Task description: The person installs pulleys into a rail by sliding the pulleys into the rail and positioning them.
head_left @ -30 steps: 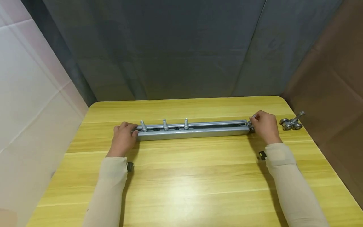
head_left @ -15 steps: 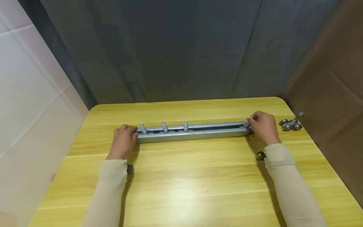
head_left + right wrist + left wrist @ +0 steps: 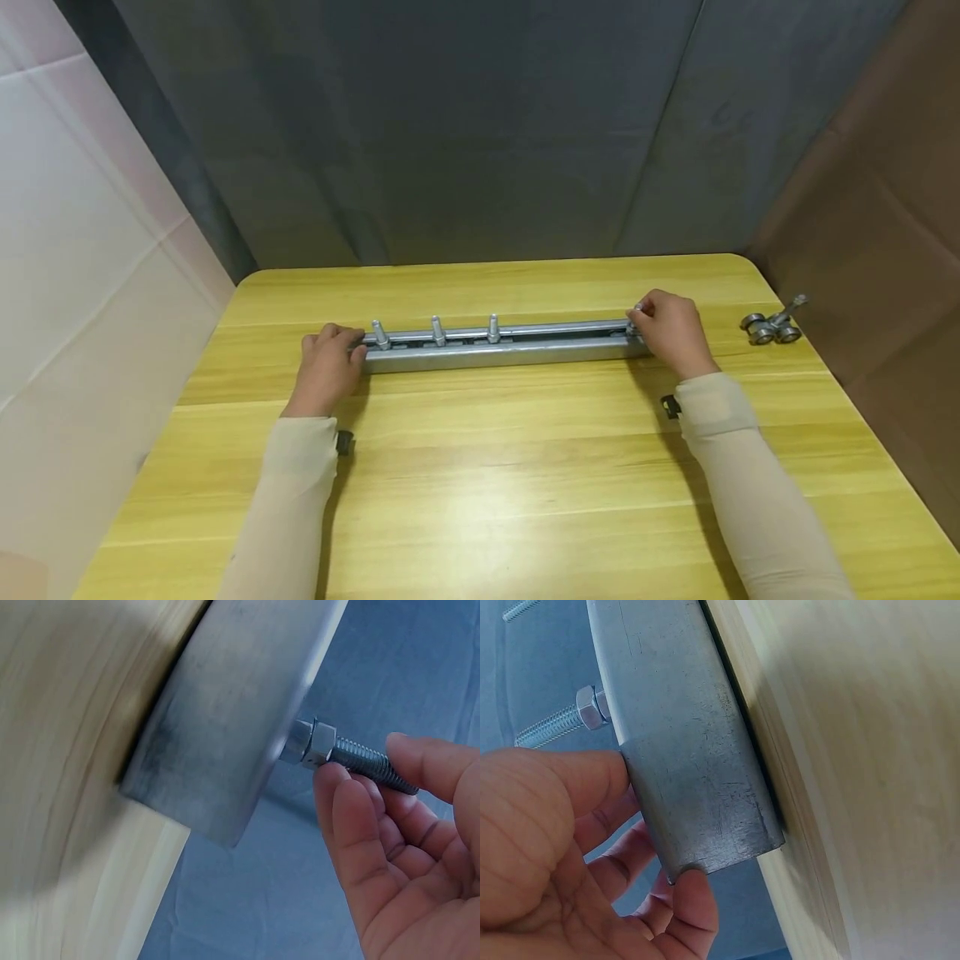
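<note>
A long galvanized metal channel rail (image 3: 510, 357) lies across the table, slot facing up. My left hand (image 3: 324, 375) grips its left end; in the left wrist view the thumb lies on the slotted edge and a fingertip touches the end of the rail (image 3: 682, 742). Three threaded bolts (image 3: 438, 330) stand up from the slot in the left half. At the right end my right hand (image 3: 673, 333) pinches another trolley bolt (image 3: 364, 763). In the right wrist view its nut sits just outside the slot, while the trolley body is hidden inside the rail (image 3: 225, 697).
A loose roller trolley (image 3: 772, 327) with small wheels and a tilted bolt lies near the right edge of the wooden table (image 3: 510, 467). A dark cloth (image 3: 450, 133) hangs behind the table, with a white sheet (image 3: 97, 217) at left and a brown one (image 3: 885, 200) at right.
My right hand has moved left with the trolley bolt, taking the trolley from the rail's right opening into the slot. The left hand stays at the left end.
</note>
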A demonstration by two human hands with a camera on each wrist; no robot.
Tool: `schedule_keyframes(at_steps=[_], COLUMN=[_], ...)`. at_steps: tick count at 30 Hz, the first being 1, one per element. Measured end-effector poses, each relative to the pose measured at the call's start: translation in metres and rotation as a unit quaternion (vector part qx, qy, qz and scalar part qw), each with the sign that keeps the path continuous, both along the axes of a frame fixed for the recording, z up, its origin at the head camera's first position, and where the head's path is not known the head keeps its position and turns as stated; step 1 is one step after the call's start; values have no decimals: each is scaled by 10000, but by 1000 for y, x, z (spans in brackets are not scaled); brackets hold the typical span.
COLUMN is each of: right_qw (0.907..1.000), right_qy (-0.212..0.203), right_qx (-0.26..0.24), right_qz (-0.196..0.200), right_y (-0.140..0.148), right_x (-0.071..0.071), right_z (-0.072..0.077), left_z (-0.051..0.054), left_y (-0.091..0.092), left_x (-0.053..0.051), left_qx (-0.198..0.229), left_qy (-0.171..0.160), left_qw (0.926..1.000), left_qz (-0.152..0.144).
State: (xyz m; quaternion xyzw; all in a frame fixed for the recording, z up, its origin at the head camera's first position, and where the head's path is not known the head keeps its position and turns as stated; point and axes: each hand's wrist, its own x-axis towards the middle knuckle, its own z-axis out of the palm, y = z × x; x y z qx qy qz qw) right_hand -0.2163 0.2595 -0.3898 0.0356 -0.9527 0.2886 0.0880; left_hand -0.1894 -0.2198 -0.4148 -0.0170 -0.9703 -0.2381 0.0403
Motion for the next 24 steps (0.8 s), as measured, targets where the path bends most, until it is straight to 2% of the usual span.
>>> schedule_keyframes(at_steps=[24], right_qw=[9996], right_qy=[263], right_qx=[-136], right_qz=[45], right_y=[-47], right_x=[-2], right_z=[-8], left_z=[2], left_y=[1], left_x=[1], left_qx=[29], left_qy=[-86], left_qw=[9999], left_qz=[44])
